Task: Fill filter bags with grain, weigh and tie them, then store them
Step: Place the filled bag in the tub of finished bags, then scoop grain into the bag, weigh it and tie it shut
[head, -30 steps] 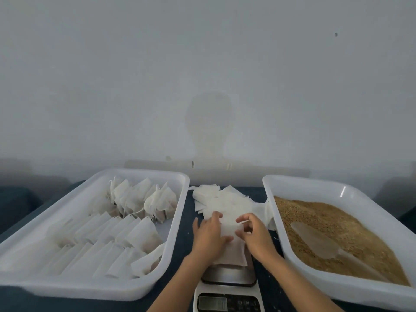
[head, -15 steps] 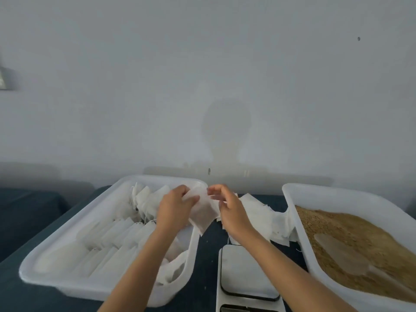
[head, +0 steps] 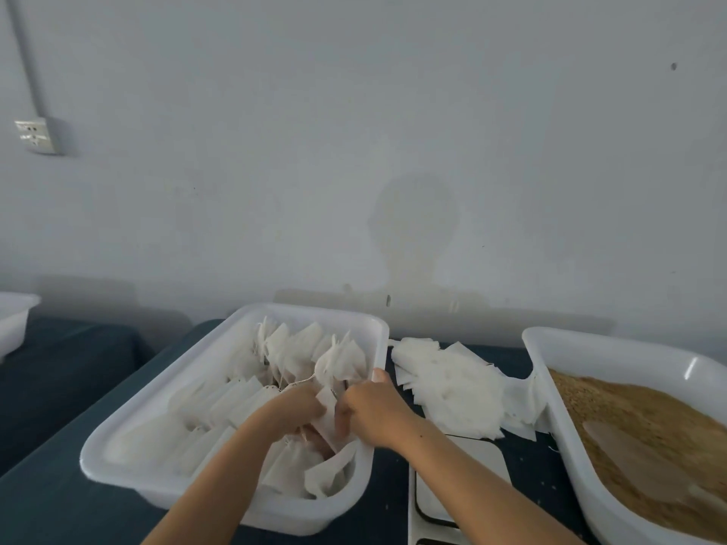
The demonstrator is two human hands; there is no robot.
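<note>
Head view: left hand (head: pixel 293 407) and right hand (head: pixel 368 411) both pinch filter bag (head: pixel 327 405), low inside storage tray (head: pixel 236 387) at 7 o'clock. Advice: seat bag upright against neighbouring row, string clear, release both pinches together. Grain tray (head: pixel 613 348) at 4 o'clock.

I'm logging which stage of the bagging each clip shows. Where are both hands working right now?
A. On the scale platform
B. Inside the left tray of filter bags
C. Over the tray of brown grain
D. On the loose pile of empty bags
B: the left hand and right hand meet on a filter bag inside the white tray of bags.
</note>
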